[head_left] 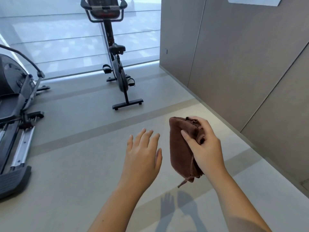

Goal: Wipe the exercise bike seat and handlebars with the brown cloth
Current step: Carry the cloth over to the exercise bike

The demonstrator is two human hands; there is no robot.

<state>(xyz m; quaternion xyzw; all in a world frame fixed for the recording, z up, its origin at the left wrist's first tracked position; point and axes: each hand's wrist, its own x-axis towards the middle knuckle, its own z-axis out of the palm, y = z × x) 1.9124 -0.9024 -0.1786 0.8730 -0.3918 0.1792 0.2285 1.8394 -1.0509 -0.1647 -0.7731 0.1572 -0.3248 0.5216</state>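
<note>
Our right grip (205,148) is clamped on the cloth (178,153), thumb across its face and fingers curled over the bunched top edge. Our left grip (143,153) is wide and holds nothing, just beside the cloth but apart from it. The bike (120,77) stands well apart from us by the window, so we judge the seat (117,47) and bars (102,7) not yet wiped.

Several things could go wrong from here. The cloth is loosely folded and held near one end only, so its layers may slip open or fall to the floor (75,156) as we walk over. A thread dangling from its lower corner could snag on a pedal (107,68). The seat is narrow and humped, so a flat swipe would likely miss its sides and nose. The bars loop and bend, and a one-sided pass would leave their undersides. The bike rests on slim cross feet, and a hard push high up might rock it. The trainer (15,97) on our left runs its rails along the floor and could catch a foot.

The cloth is brown, soft and napped, with frayed hems. The seat looks like black padded vinyl. The bars are dark tube with grey sleeves, and the frame is matte metal. The floor is smooth, pale and banded.
</note>
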